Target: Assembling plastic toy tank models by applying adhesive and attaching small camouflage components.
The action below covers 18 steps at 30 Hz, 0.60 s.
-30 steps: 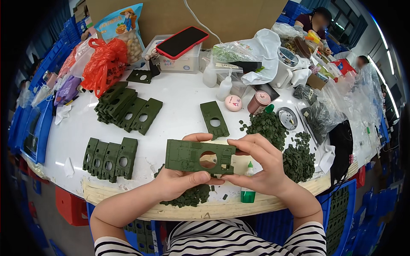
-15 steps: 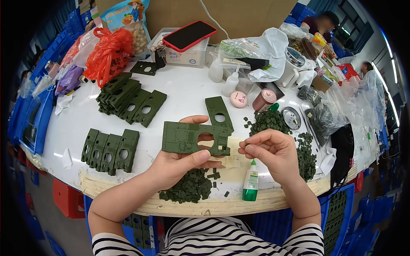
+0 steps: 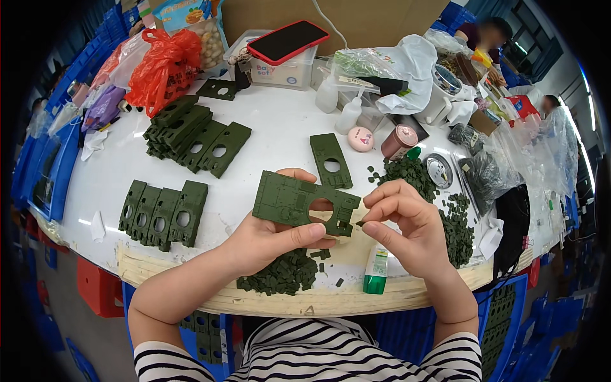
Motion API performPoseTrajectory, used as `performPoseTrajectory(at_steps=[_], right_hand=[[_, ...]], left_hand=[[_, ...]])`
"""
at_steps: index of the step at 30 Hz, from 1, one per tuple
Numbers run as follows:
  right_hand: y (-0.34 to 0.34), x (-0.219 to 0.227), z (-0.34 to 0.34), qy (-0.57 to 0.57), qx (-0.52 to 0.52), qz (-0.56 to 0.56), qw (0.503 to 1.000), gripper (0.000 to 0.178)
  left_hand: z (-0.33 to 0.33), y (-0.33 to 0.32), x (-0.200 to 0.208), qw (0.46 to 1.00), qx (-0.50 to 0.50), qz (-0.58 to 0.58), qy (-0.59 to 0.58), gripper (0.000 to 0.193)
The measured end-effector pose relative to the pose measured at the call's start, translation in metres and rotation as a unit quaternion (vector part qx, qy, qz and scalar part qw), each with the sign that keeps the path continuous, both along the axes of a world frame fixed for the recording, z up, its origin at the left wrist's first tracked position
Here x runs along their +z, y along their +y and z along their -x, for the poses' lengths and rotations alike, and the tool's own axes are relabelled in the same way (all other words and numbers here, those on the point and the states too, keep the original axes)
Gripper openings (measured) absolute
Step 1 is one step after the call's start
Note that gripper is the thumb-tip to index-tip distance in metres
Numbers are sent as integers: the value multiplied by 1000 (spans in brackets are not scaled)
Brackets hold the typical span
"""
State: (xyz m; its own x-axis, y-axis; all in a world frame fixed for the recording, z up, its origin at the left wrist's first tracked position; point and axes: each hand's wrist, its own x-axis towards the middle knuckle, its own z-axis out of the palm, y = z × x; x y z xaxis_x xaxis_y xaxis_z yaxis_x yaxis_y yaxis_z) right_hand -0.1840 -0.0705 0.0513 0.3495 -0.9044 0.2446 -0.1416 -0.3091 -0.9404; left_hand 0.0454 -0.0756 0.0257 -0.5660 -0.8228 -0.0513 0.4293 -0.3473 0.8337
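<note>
My left hand (image 3: pixel 270 240) holds a dark green plastic model hull plate (image 3: pixel 283 198), tilted down toward its right end. It has a large round hole, with my thumb on its lower edge and fingers behind. Beside the plate's right end, my right hand (image 3: pixel 410 226) pinches a tiny dark green part (image 3: pixel 360 223) between thumb and fingertips. Below that hand stands a glue bottle (image 3: pixel 375 274) with a green base, its tip hidden by the fingers. Another green plate (image 3: pixel 330 160) lies just beyond the held one.
Small green parts lie in piles near the front edge (image 3: pixel 280 274) and at the right (image 3: pixel 459 232). More hull plates are stacked (image 3: pixel 181 137) and lined up (image 3: pixel 162 216) at the left. Squeeze bottles (image 3: pixel 349 114), a red-cased phone (image 3: pixel 287 42) and plastic bags stand farther back.
The held plate has tipped down at its right end and moved slightly right. My right hand has brought the small part closer to that end.
</note>
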Motion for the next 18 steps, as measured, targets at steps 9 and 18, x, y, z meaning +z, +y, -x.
performPoseTrajectory(at_steps=[9, 18], right_hand=[[4, 4, -6, 107, -4, 120, 987, 9], [5, 2, -9, 109, 0, 101, 989, 8]], left_hand=[[0, 2, 0, 1000, -20, 11, -12, 53], [1, 3, 2, 999, -25, 6, -30, 57]])
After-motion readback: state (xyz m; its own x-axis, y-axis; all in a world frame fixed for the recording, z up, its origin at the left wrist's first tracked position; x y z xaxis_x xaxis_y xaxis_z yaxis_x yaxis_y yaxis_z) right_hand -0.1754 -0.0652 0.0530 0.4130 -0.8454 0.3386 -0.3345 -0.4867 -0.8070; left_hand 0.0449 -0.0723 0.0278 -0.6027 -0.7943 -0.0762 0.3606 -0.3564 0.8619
